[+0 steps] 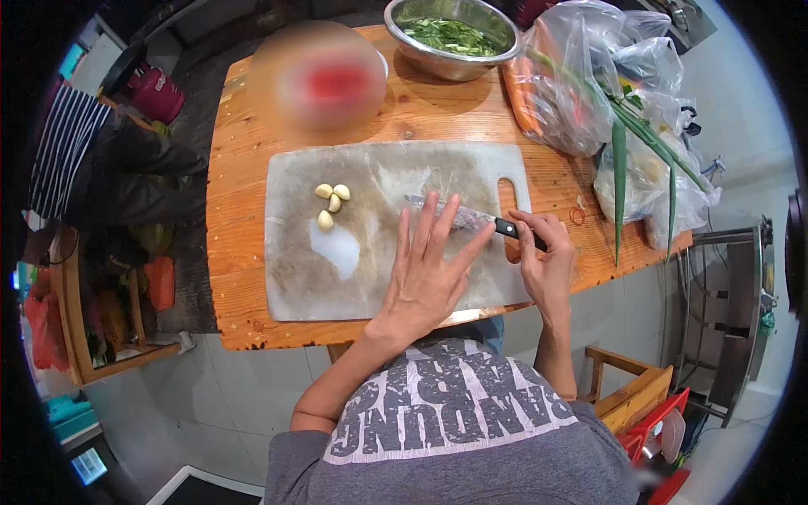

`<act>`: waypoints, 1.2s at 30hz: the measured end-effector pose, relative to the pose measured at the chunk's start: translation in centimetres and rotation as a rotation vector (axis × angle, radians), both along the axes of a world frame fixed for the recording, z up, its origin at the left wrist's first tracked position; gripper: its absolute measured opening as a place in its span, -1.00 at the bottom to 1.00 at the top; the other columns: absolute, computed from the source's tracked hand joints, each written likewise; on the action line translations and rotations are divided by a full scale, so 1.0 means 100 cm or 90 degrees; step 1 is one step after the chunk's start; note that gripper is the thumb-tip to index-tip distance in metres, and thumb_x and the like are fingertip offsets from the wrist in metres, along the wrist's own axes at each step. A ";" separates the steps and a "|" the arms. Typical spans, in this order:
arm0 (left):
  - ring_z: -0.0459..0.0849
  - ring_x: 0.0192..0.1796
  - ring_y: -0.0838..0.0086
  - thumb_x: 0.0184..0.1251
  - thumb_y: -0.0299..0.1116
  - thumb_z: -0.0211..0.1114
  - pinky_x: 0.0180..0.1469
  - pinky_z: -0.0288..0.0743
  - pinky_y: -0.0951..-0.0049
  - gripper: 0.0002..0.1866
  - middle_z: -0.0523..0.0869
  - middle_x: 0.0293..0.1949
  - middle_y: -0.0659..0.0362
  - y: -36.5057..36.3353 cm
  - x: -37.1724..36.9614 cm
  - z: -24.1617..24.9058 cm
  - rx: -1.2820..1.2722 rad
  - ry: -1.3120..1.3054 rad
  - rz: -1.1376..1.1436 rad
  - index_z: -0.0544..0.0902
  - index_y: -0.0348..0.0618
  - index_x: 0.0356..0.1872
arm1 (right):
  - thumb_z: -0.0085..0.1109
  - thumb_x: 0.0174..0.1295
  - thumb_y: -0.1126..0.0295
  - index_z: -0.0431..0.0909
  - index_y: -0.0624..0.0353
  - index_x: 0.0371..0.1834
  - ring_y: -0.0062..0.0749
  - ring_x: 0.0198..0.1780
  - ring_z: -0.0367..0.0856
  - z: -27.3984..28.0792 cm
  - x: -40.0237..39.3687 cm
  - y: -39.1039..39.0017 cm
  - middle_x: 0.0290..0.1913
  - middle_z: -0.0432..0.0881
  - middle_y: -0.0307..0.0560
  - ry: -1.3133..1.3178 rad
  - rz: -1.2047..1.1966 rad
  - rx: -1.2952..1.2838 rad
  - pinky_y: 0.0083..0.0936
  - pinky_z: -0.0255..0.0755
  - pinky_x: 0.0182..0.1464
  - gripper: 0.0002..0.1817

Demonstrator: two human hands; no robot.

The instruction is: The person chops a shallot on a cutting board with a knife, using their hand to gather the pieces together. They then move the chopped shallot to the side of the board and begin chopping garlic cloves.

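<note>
My right hand [545, 252] is wrapped round the black handle of a kitchen knife [507, 227], whose blade points left over the cutting board [320, 286]. Spread out flat, the fingers of my left hand [429, 273] reach across the blade and hide part of it; the blade's tip shows beyond the fingers. Several peeled garlic cloves [334, 204] lie on the left part of the worn, greyish board, apart from both hands. A pale, whitish patch marks the board just below them.
A metal bowl [450, 63] of chopped greens stands at the table's far edge. Left of it is a blurred round area with red in it. Plastic bags [572, 93], carrots [523, 93] and long green leaves [620, 185] occupy the right side. A person's legs [151, 160] show at far left.
</note>
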State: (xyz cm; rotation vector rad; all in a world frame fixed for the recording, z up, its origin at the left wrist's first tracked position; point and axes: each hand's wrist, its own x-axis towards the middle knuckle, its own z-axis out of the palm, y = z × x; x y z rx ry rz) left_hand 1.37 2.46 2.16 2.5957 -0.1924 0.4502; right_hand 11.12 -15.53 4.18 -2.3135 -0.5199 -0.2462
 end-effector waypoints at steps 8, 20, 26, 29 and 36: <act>-0.33 0.72 -0.20 0.43 -0.12 0.35 0.63 -0.32 -0.36 -0.26 -0.17 0.71 -0.14 -0.012 0.003 -0.011 0.034 0.036 -0.001 0.32 0.38 0.61 | 0.48 0.14 0.44 0.81 0.09 -0.01 -0.15 -0.11 0.57 0.012 0.005 -0.004 -0.20 0.68 -0.07 0.020 0.059 0.005 -0.28 0.47 -0.04 -0.69; -0.38 0.72 -0.19 0.39 -0.05 0.38 0.60 -0.40 -0.44 -0.11 -0.23 0.71 -0.14 -0.023 0.007 -0.020 0.041 0.044 0.033 0.16 0.13 0.68 | 0.50 0.14 0.41 0.82 0.06 0.02 -0.18 -0.15 0.61 0.011 0.008 0.015 -0.21 0.66 -0.06 -0.037 0.062 -0.004 -0.31 0.51 -0.13 -0.67; -0.40 0.72 -0.15 0.39 -0.03 0.37 0.59 -0.41 -0.45 -0.10 -0.25 0.71 -0.15 -0.021 0.005 -0.023 0.036 0.058 0.044 0.14 0.15 0.69 | 0.50 0.15 0.40 0.82 0.05 0.02 -0.19 -0.14 0.64 0.009 0.007 0.015 -0.20 0.67 -0.08 -0.024 0.071 0.004 -0.33 0.52 -0.13 -0.67; -0.40 0.72 -0.14 0.39 -0.03 0.38 0.59 -0.42 -0.45 -0.09 -0.26 0.71 -0.14 -0.020 0.003 -0.025 0.034 0.054 0.045 0.13 0.15 0.69 | 0.50 0.15 0.40 0.82 0.03 0.02 -0.20 -0.15 0.64 0.010 0.007 0.014 -0.20 0.68 -0.09 -0.020 0.067 0.006 -0.34 0.52 -0.14 -0.67; -0.38 0.73 -0.13 0.38 -0.04 0.39 0.59 -0.42 -0.45 -0.09 -0.26 0.72 -0.12 -0.021 0.003 -0.025 0.032 0.038 0.050 0.13 0.15 0.69 | 0.51 0.14 0.39 0.83 0.02 0.01 -0.22 -0.17 0.63 0.011 0.004 0.013 -0.21 0.67 -0.11 -0.027 0.066 -0.019 -0.34 0.52 -0.17 -0.67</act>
